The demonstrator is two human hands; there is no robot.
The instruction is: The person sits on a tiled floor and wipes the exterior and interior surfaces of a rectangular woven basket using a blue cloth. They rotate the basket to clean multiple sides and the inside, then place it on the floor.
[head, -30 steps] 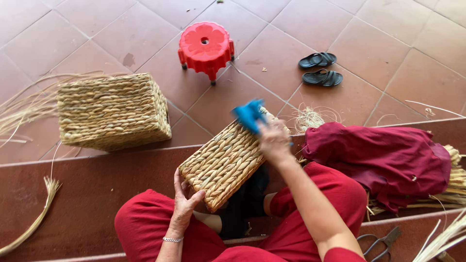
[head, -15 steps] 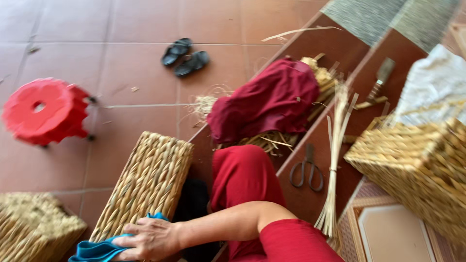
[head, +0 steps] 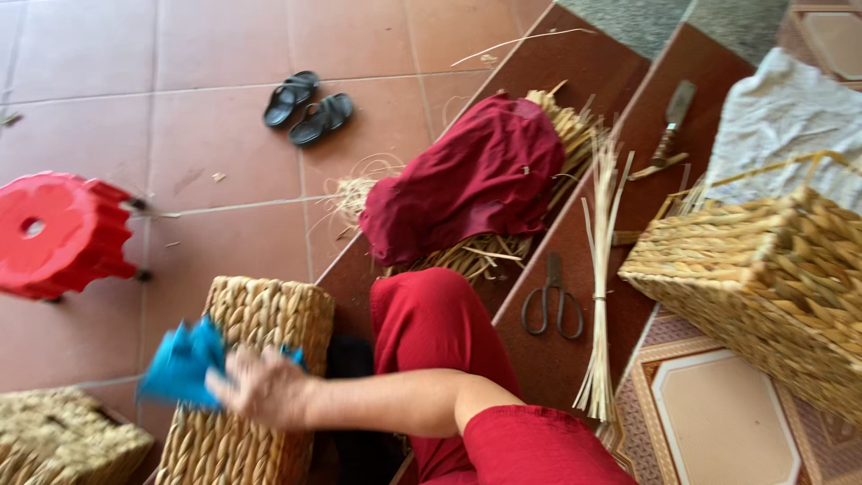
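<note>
Head view had swung right vs half a sec before: the stool (head: 63, 235) slid to the left edge, sandals (head: 308, 107) sat upper left-centre, and more of the steps (head: 575, 108) w/ a second basket (head: 763, 278) at the right edge came in. Right hand (head: 260, 388) was blurred, fingers closed on the blue cloth (head: 184, 364), pressed at the top edge of the woven basket (head: 256, 377) in the lower left. Compared w/ a sec earlier, cloth and hand were at the same end of that basket, so the wiping looked ongoing, not finished — a judgement only. Left hand wasn't in frame now; couldn't tell what it did. Basket stood on end betw. the red-trousered legs (head: 431, 332) and the tiled floor (head: 224, 171). Scissors (head: 552, 296) lay on a step just beside a straw bundle (head: 600, 269), untouched. Red garment (head: 467, 180) lay over loose straw, upper centre. A third basket (head: 54, 440) showed at the bottom-left corner.
</note>
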